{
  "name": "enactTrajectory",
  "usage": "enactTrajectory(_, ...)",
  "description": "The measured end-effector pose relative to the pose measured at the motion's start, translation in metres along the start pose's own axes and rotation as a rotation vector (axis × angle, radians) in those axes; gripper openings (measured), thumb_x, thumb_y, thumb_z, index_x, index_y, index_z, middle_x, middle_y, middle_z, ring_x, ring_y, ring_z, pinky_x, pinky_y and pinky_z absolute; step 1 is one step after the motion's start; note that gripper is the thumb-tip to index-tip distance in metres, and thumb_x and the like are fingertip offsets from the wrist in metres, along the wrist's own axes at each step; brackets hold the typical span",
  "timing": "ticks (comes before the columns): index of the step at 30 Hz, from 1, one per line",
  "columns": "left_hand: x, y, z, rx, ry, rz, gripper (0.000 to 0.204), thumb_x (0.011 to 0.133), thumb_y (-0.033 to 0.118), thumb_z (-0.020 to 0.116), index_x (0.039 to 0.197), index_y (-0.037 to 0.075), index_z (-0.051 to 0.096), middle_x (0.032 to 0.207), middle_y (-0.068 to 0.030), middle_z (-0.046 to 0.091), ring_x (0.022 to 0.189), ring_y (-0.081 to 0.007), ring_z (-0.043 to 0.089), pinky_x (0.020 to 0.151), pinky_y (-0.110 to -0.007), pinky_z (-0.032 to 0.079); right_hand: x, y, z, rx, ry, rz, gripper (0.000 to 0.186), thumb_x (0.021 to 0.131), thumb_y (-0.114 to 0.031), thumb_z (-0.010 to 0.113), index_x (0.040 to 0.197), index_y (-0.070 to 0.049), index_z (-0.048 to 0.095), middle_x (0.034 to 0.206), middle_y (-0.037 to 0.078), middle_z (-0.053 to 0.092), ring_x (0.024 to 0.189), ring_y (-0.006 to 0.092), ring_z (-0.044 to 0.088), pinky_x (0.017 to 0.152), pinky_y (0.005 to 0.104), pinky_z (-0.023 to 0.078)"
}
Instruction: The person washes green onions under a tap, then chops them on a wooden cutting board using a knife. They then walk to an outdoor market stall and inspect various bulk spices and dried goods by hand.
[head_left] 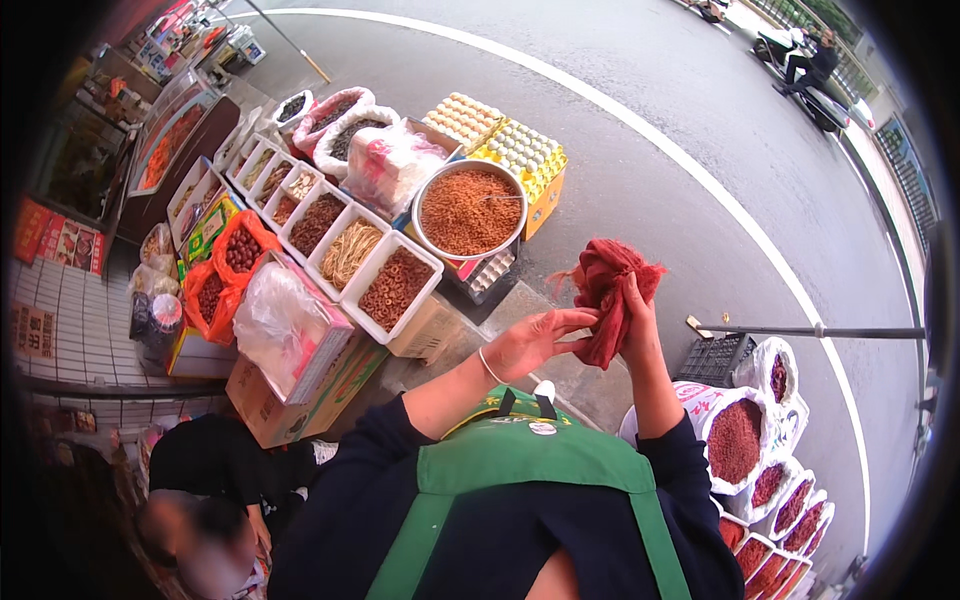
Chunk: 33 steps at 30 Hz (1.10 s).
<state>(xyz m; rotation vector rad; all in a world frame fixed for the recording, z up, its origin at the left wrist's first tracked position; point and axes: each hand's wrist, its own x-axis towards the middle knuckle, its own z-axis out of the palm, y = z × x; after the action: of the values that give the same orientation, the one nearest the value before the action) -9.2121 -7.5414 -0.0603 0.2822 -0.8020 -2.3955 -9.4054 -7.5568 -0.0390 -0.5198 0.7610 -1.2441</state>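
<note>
My right hand (638, 319) grips a bunched, dark red cloth (610, 288) with frayed, stringy edges, held up in front of my green apron (535, 460). My left hand (540, 335), with a pale bangle at the wrist, is beside it, fingers apart and loosely bent, their tips touching the cloth's left side. Left of my hands stand white trays of dried goods (393, 285), a big steel basin of small reddish-brown items (470, 215) and stacked cartons of eggs (518, 150).
Sacks of red dried goods (735, 440) and a black crate (715, 360) stand at right, near a horizontal pole (870, 332). Boxes (280, 410) are left. A crouching person in black (205, 450) is lower left; a scooter rider (805, 65) is on the road.
</note>
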Motion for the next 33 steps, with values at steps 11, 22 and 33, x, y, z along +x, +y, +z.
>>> enactTrajectory(11,0.084,-0.025,-0.003,-0.375,-0.011,-0.096,0.051,0.092,0.046,0.042,0.127,0.01,0.04,0.134,-0.0084,0.04,0.122,-0.0208,0.038,0.103,-0.037,0.03,0.0,-0.002,0.018,-1.461,-0.045,-0.637,0.029,0.068,-0.026,0.062,0.094,-0.013,0.061,0.096,0.006,0.059,0.095,0.0289,0.053,0.082,0.0416,0.038)
enactTrajectory(22,0.119,0.031,0.07,-0.345,-0.561,-0.296,0.066,0.093,0.058,0.028,0.143,0.015,0.025,0.12,-0.0225,0.054,0.115,-0.0366,0.049,0.097,-0.049,0.036,-0.031,-0.062,0.0,0.489,-0.103,-0.081,0.03,0.087,-0.037,0.054,0.099,-0.01,0.058,0.083,0.007,0.06,0.063,0.0161,0.055,0.056,0.0298,0.047)
enactTrajectory(33,0.166,0.105,0.088,-0.108,-0.356,0.54,0.034,0.094,0.014,0.036,0.125,-0.001,0.04,0.119,-0.0187,0.053,0.114,-0.0273,0.05,0.099,-0.039,0.039,-0.011,-0.009,0.096,0.771,-0.249,-0.331,0.036,0.098,-0.032,0.04,0.126,-0.01,0.045,0.125,0.002,0.051,0.117,0.0101,0.044,0.1,0.0261,0.034)
